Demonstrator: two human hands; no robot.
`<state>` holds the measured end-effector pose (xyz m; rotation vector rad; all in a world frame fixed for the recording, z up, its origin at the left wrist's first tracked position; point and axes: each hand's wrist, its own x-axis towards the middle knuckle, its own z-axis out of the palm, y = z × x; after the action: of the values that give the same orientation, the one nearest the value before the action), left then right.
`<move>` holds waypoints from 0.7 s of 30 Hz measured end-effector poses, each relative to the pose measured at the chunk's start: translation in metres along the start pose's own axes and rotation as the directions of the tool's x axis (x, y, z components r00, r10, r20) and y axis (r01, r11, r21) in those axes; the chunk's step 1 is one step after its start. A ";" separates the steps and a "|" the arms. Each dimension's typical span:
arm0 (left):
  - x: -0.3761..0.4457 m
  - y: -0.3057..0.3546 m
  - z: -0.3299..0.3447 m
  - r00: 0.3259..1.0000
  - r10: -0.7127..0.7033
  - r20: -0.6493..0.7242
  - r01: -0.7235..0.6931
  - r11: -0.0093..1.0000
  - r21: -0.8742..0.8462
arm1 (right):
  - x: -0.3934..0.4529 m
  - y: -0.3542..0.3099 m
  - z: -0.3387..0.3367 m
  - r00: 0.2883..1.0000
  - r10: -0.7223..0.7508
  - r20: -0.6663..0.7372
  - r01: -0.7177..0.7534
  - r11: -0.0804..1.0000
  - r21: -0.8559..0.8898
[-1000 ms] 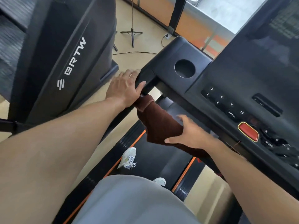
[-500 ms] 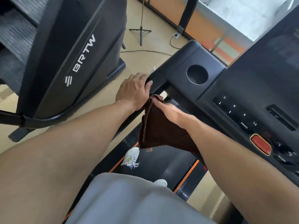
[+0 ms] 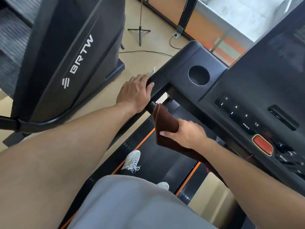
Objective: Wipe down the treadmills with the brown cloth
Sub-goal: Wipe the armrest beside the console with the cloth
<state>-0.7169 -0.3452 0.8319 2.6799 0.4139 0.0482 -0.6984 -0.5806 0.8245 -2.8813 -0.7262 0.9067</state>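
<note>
- Beige floor [image 3: 137, 63] between two black machines, with a tripod [image 3: 140, 28] and a cable [image 3: 145, 51] lying toward the far wall.
- Far left: second treadmill [image 3: 69, 52], white "BRTW" lettering on its dark side panel.
- Right side: treadmill [image 3: 264, 83] in use, console tilted across the view; round cup well [image 3: 198, 75] at the console's left corner, number keys [image 3: 236, 111] marked 3, 6, 9, 12 and PROG further right, red stop button [image 3: 262, 145] near the console's near edge.
- Left hand [image 3: 134, 93] wrapped over the handrail [image 3: 151, 105] just off the console's left corner, fingers curled round the bar, thumb on top.
- Cloth [image 3: 165, 123] (brown, folded thick) draped over the same handrail just below the left hand, top edge touching the bar, rest hanging down toward the belt.
- Right hand [image 3: 186, 133] gripping the cloth from the right, thumb pressed flat along its lower face, fingers closed behind it and mostly hidden.
- Loose end of the cloth trailing under the right forearm along the console's near edge.
- Belt [image 3: 158, 156] below, dark, edged by orange stripes on both side rails.
- Shoes [image 3: 132, 160] on the belt: one white sneaker fully seen near the left rail, the other only a toe past the grey shorts [image 3: 132, 204].
</note>
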 end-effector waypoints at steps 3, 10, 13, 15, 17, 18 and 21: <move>0.001 -0.001 0.001 1.000 0.009 -0.009 -0.009 1.000 0.013 | 0.012 -0.022 -0.004 0.998 -0.037 -0.059 0.044 0.993 0.109; 0.001 -0.004 0.007 0.998 0.054 -0.020 -0.053 0.997 0.051 | 0.038 -0.065 -0.005 0.975 -0.057 -0.217 0.093 0.983 0.160; 0.001 -0.005 0.008 0.951 0.311 -0.002 -0.305 0.936 0.174 | 0.031 -0.049 -0.007 0.992 -0.041 -0.117 0.058 0.988 0.145; 0.002 -0.005 0.010 0.831 0.542 0.127 -0.556 0.801 0.222 | 0.020 -0.031 -0.004 0.998 -0.014 -0.069 0.022 0.993 0.116; 0.002 -0.004 0.011 0.772 0.601 0.208 -0.636 0.740 0.219 | 0.005 -0.005 0.003 1.000 0.020 -0.016 -0.018 0.994 0.108; 0.003 -0.003 0.011 0.780 0.595 0.196 -0.626 0.751 0.211 | -0.003 0.008 0.007 0.999 0.045 0.016 -0.047 0.993 0.105; 0.002 -0.004 0.009 0.864 0.497 0.074 -0.503 0.855 0.129 | -0.024 0.033 0.016 0.993 0.105 0.051 -0.110 0.989 0.099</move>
<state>-0.7153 -0.3448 0.8219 2.8529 -0.3188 0.1251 -0.7099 -0.6223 0.8186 -2.8421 -0.5151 0.9942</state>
